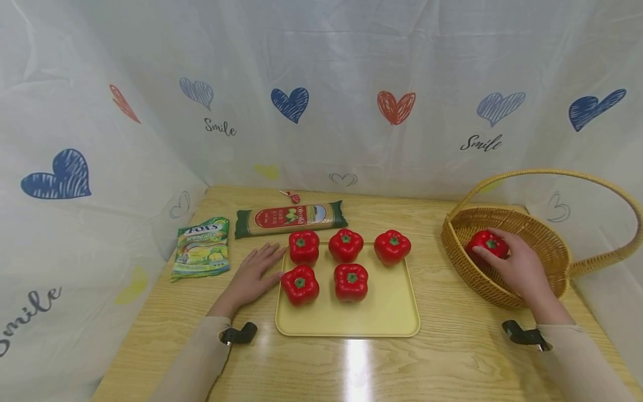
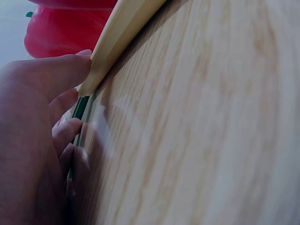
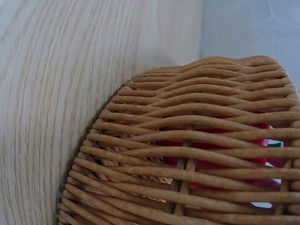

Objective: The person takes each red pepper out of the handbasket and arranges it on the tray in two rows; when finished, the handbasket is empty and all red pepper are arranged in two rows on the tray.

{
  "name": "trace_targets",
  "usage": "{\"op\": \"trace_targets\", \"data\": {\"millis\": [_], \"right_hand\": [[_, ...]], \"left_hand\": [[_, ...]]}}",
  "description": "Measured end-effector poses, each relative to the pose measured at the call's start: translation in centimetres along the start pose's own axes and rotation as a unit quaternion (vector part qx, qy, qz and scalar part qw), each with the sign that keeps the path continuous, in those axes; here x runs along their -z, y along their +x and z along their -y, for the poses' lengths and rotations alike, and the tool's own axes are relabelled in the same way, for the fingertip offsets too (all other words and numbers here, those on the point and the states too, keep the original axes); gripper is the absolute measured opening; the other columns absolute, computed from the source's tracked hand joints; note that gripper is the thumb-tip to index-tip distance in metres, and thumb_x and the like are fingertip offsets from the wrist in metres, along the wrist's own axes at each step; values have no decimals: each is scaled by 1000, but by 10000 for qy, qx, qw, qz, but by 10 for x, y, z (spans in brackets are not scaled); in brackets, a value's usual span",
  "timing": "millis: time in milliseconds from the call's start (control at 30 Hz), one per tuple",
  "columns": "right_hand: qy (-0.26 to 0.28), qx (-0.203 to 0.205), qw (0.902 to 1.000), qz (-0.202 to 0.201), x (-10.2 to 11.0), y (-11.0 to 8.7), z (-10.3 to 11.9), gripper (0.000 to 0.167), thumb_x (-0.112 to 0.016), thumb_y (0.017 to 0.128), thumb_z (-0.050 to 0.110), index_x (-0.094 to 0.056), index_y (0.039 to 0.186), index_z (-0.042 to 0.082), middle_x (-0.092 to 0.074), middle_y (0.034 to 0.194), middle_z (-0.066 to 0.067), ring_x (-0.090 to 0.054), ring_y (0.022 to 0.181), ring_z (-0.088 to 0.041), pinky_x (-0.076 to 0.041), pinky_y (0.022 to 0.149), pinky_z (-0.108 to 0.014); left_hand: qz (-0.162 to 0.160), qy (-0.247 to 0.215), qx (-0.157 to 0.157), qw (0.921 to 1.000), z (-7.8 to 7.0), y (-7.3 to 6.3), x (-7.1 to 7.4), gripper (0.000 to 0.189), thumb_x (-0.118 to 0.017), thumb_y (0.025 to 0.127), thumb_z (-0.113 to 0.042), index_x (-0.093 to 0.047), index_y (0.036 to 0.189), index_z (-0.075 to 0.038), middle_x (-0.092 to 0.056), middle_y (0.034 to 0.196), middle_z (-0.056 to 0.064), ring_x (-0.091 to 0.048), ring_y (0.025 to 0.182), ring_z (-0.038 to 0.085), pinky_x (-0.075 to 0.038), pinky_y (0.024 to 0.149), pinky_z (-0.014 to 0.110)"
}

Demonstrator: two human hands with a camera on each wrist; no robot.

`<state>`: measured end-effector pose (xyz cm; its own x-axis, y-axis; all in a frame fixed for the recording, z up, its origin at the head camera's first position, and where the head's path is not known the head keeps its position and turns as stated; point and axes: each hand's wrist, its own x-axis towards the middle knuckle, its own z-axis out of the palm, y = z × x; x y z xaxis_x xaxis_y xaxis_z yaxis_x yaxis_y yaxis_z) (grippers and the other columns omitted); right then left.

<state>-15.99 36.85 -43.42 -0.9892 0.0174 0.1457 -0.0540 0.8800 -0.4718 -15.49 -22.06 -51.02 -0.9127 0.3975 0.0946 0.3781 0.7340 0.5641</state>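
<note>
In the head view my right hand reaches into a wicker basket on the right. Thumb and fingers grip a red bell pepper with a green stem, inside the basket. Through the weave of the basket, the right wrist view shows part of the red pepper. My left hand lies on the table, fingers extended, at the left edge of a yellow tray. Its thumb touches the tray rim in the left wrist view. Several red bell peppers stand on the tray.
Behind the tray lies a pack of spaghetti, with a red lollipop beyond it. A green candy bag is left of my left hand. The tall basket handle arches over the basket. A printed curtain encloses the table.
</note>
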Motion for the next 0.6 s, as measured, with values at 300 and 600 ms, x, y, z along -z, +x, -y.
{"op": "trace_targets", "data": {"millis": [300,600], "right_hand": [[75,-3,10000,-53,-2,0,0,68,-68,97,44,-50,143,-4,-50,135,-38,-49,116,-54,-46,88,-72],[151,70,9997,-158,-2,-1,0,65,-69,97,41,-52,141,-3,-51,134,-36,-49,116,-53,-47,87,-73]], "left_hand": [[1,15,4,10000,1,0,-1,63,-60,100,-40,-44,156,-17,-36,163,11,-19,155,32,-7,126,51],[8,38,-2,10000,1,0,-1,63,-60,101,-40,-44,156,-17,-36,163,11,-19,155,32,-7,126,51]]}}
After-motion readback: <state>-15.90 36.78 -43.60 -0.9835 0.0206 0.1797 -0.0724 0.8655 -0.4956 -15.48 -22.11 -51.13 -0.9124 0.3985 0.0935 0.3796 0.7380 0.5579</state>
